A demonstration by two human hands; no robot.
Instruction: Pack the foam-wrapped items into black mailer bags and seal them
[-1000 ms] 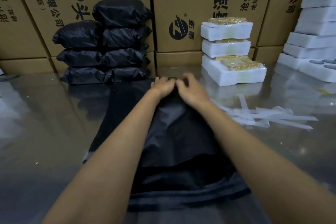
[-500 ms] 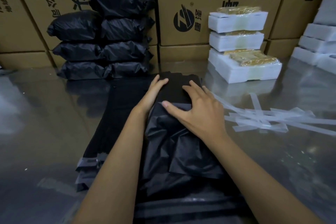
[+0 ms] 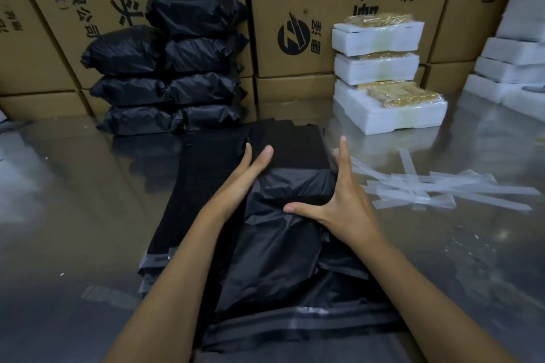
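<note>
Filled, crinkly black plastic mailer bag (image 3: 283,233) lies at 6 o'clock on my flat stack of empty black mailers (image 3: 206,186). Left hand (image 3: 236,186) and right hand (image 3: 339,200) flank it w/ fingers straight, gripping nothing. Prob light, slippery skin over a stiff foam core; I'd take it by both sides.

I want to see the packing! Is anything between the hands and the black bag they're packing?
No. The left hand and right hand already lie open against the filled black mailer bag, one on each side, with nothing between.

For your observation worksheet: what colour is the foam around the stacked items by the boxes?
White; the foam-wrapped items show clearly in the head view.
</note>
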